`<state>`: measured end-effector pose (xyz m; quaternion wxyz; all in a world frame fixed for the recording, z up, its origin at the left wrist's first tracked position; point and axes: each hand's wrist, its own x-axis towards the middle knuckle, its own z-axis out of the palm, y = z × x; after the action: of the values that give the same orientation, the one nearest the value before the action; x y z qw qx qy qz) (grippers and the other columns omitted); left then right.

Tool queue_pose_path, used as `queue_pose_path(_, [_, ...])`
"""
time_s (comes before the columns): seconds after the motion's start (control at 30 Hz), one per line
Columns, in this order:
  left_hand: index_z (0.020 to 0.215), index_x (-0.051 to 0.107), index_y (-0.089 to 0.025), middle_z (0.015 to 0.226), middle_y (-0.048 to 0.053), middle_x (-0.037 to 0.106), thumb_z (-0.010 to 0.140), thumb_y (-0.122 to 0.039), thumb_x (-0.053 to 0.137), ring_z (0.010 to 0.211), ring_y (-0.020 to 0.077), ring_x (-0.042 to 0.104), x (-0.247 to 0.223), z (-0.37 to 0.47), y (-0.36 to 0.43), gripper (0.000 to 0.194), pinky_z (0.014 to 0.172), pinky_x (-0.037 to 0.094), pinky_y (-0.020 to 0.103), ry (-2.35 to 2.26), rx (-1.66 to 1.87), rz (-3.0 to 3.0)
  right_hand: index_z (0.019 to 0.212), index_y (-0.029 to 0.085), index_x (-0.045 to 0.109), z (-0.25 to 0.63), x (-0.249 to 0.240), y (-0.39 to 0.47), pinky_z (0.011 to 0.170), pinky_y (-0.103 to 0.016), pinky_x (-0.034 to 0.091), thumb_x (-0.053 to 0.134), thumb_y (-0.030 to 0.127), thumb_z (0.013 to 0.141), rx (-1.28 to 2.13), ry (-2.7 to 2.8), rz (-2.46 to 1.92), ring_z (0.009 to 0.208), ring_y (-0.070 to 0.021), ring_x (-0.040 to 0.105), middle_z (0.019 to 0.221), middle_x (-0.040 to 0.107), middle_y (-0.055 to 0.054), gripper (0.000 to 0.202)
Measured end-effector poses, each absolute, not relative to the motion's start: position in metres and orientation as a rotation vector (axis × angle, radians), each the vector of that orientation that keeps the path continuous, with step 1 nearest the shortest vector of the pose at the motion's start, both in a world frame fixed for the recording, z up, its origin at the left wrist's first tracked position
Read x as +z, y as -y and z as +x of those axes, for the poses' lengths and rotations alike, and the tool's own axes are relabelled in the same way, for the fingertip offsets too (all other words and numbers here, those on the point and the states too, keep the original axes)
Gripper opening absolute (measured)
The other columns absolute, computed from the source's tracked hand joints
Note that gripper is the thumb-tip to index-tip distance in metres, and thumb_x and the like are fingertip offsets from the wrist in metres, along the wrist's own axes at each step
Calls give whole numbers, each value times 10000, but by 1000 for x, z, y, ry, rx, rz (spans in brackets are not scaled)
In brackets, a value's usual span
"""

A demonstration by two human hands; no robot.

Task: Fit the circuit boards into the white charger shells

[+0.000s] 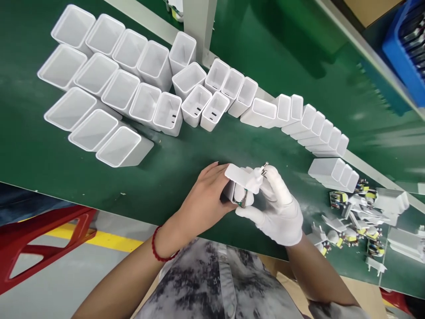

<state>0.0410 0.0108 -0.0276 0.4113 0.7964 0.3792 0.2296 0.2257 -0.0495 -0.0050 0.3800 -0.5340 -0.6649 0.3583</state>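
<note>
Near the table's front edge, my bare left hand (pixel 207 199) is wrapped round a white plastic housing (pixel 229 190). A white plug cover (pixel 244 178) with two metal pins tilts over the open end of that housing. My right hand (pixel 279 212), in a white glove, holds the plug cover, with its fingers behind the pins and its thumb low by the opening. Part of a green circuit board (pixel 243 199) shows at the housing's mouth. The rest of the board is hidden inside.
Rows of open white housings (pixel 121 91) stand at the left and centre back. More housings (pixel 314 124) run to the right. Plug covers with circuit boards (pixel 352 235) lie in a pile at the right. A grey post (pixel 200 26) rises behind; a red stool (pixel 43 239) is lower left.
</note>
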Motion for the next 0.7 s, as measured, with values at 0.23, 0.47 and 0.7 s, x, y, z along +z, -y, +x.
queue_pose_path(0.23, [1212,529,-220,1199,75,683,797,-223,722,1211,300,596,-29,40,-11,458,1109,414,482,-942,586,1986,1552,368,177,223,-4,47,1171,-512,333,817,364,767,1031,1685,-1489,1415,-311,382,1558,375,-59,1013])
queue_pose_path(0.47, [1349,459,-265,1340,107,596,869,-357,693,1319,332,481,-26,41,-6,542,1098,405,529,-816,675,1954,1430,289,458,221,-3,50,1117,-504,392,642,472,892,1257,1358,-1610,1280,-287,521,1412,522,-97,598])
queue_pose_path(0.7, [1481,329,-446,1546,50,352,908,-397,625,1234,295,561,2,32,0,646,708,614,292,-810,313,1547,1392,284,508,217,14,44,1062,-424,460,654,482,875,1546,1086,-1471,1134,-231,613,1235,637,-61,572])
